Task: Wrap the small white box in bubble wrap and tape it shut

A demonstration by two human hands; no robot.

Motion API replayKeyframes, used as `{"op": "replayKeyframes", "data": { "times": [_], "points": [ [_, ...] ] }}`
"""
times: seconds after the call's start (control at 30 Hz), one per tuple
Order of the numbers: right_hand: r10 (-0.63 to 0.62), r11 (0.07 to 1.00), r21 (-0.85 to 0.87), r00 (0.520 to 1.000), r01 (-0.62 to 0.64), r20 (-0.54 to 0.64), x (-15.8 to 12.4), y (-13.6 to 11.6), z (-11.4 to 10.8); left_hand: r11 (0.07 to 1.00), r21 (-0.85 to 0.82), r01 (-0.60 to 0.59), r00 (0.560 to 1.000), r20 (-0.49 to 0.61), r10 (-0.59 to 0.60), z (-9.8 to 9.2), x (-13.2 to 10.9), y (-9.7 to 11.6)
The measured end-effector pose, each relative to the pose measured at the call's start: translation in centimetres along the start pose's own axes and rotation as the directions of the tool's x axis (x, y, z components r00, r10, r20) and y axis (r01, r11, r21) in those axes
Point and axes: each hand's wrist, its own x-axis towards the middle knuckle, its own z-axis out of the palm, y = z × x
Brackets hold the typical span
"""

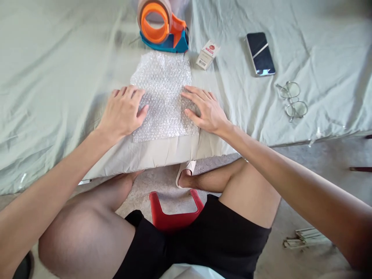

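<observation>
A sheet of clear bubble wrap (162, 97) lies flat on the cloth-covered table, close to its front edge. My left hand (123, 110) rests at the left side of the wrap, fingers apart and curved, thumb on the wrap. On the opposite side my right hand (206, 108) lies with spread fingers touching the wrap's right edge. Neither hand grips anything. Just beyond the wrap stands a tape dispenser (178, 40), blue and orange, with a large roll of tape (140, 19) on it. A small white and red box (207, 55) sits right of the wrap's far corner.
Farther right on the pale green cloth (72, 50) are a dark phone (260, 54) and a pair of glasses (293, 100). Below the table edge, a red plastic stool (174, 221) is under me. A bundle of thin rods (308, 237) lies on the floor at right.
</observation>
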Motion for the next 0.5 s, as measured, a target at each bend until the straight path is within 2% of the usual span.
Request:
{"op": "replayKeyframes", "data": {
  "times": [0.1, 0.2, 0.37, 0.5],
  "points": [
    [-0.031, 0.999, -0.018, 0.999, 0.031, -0.011, -0.2, -0.1, -0.2, 0.991, 0.018, -0.13, 0.991, 0.043, 0.129, 0.0, -1.3, -2.2],
    [-0.046, 0.998, -0.032, 0.999, 0.046, -0.021, -0.3, 0.2, -0.1, 0.993, 0.035, -0.116, 0.991, 0.077, 0.113, 0.0, -2.3, -3.7],
    [-0.074, 0.997, -0.032, 0.996, 0.072, -0.041, -0.5, 0.5, 0.1, 0.997, 0.034, -0.069, 0.996, 0.06, 0.067, 0.0, -2.8, -3.4],
    [-0.096, 0.995, -0.014, 0.995, 0.096, -0.016, -0.5, 0.5, -0.2, 0.994, 0.041, -0.104, 0.994, 0.045, 0.102, -0.1, -2.9, -2.4]
  ]
}}
